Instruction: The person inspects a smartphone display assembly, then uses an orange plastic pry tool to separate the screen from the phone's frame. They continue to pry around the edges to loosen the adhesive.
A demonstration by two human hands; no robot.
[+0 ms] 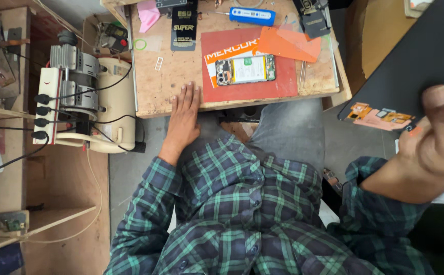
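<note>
Honestly, my right hand (431,147) pinches the dark panel (410,66) at frame right; left hand (184,119), spread flat on the workbench (171,81), offers no support, so it could slip.

Opened phone (246,70) lying on red mat (247,89); blue tool (252,16) beyond; white power strip (48,104) and cream compressor (115,102) left of wooden bench (166,86).

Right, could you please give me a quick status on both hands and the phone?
Left hand flat on workbench edge, holding nothing. Right hand gripping dark panel. Opened phone on red mat, untouched. Nothing blocking it.
</note>
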